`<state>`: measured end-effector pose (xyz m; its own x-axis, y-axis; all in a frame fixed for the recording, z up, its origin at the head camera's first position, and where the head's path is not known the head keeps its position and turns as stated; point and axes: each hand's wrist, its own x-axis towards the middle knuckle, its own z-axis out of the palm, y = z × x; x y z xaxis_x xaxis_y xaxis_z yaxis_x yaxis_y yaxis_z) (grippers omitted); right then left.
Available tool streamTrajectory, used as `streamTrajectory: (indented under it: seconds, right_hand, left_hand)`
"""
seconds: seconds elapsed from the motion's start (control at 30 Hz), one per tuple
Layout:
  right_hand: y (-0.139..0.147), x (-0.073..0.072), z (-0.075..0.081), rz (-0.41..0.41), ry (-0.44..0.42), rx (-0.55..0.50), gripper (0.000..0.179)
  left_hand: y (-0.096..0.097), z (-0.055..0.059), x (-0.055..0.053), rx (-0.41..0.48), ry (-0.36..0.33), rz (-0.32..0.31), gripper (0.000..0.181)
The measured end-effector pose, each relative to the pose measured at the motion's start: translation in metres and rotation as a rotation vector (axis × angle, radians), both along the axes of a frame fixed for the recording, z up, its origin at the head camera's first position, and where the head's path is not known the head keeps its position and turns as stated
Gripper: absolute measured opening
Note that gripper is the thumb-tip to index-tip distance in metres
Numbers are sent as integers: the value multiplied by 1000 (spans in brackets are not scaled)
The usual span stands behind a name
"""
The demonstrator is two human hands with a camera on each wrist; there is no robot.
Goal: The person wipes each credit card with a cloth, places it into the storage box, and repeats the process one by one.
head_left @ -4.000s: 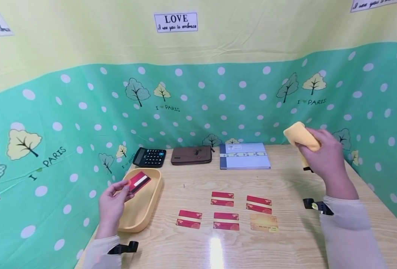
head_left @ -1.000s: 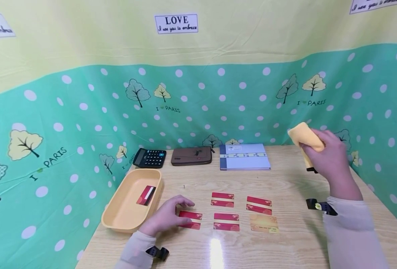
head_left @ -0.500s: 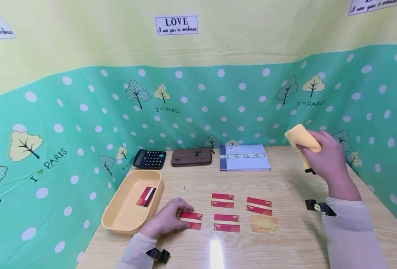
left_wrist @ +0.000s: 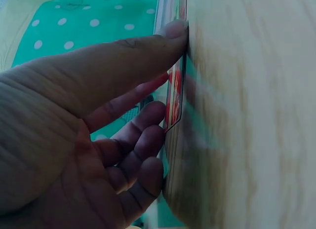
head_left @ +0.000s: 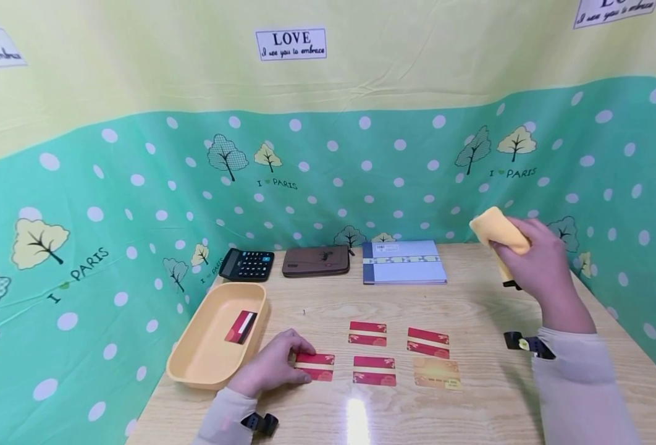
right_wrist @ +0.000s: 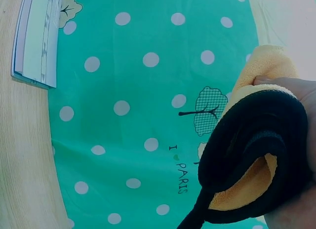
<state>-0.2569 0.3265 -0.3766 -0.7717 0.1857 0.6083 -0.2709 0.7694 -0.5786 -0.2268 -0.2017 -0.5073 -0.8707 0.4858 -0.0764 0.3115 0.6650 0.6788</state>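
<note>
My left hand [head_left: 275, 366] is low over the table, thumb and fingertips at opposite edges of the leftmost red card [head_left: 318, 366], which has a cream stripe. In the left wrist view the thumb [left_wrist: 173, 31] presses on one side of this flat-lying card [left_wrist: 175, 95], and curled fingers touch its other side. Up at the right, my right hand [head_left: 542, 262] grips a folded yellow cloth [head_left: 500, 230]; its black edging [right_wrist: 247, 130] shows in the right wrist view. Inside the yellow tray [head_left: 179, 364] lies another red card [head_left: 241, 327], dark stripe and white strip facing up.
To the right of the left hand lie three striped red cards [head_left: 374, 371] and a gold card [head_left: 437, 372]. Along the back stand a calculator [head_left: 248, 264], a brown zip wallet [head_left: 315, 261] and a pale blue folder [head_left: 404, 262]. A polka-dot curtain [head_left: 328, 167] encloses the table's far sides.
The red card held by my left hand four seconds ago now lies in the tray. That hand has moved right and brought its fingers in on the leftmost card. My right hand stays nearly still.
</note>
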Motion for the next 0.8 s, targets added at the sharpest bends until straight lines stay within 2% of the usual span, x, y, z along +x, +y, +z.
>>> streamTrajectory:
  seconds: [0.33,0.53,0.8]
  right_hand:
    - [-1,-1,-2,7,13,7,51]
    - [-2,-2,-2,12,14,15,51]
    - [-2,-1,-1,13,2,23,51]
  left_hand:
    - [3,-1,1,-36,2,23,35]
    - [4,1,1,-64,-12,74,45]
    - [6,-1,1,-59,-31,58,49]
